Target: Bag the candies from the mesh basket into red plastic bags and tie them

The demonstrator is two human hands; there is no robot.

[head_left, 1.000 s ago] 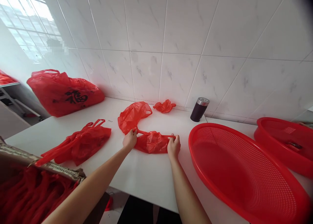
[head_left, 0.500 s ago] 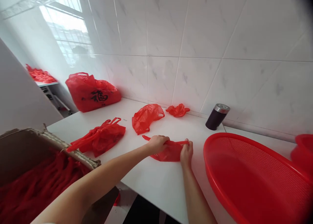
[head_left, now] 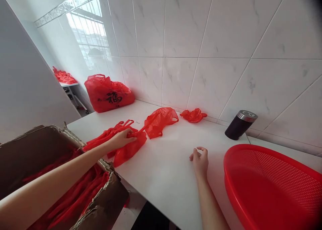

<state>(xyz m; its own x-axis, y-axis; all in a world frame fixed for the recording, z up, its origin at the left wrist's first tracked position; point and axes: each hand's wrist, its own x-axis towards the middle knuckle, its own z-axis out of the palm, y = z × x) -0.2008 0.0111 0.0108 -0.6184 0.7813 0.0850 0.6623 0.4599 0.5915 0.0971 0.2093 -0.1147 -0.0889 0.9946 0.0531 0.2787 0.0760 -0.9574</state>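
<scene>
My left hand is closed on a thin red plastic bag, which it holds over a pile of similar red bags on the left of the white table. Part of the pile is hidden behind the held bag and my forearm. My right hand hovers over the table near the red basket, its fingers loosely curled and apart, with nothing in them. Just beyond my left hand lies a crumpled red bag, and a smaller bunched one sits by the wall.
A cardboard box of red material stands at the table's left edge. A full red bag with black lettering leans in the back corner. On the right are a dark cup with a metal lid and a large red plastic basket.
My left hand has carried the red bag leftward from the table's middle to the pile. My right hand has let go of it. The view has turned slightly left.
</scene>
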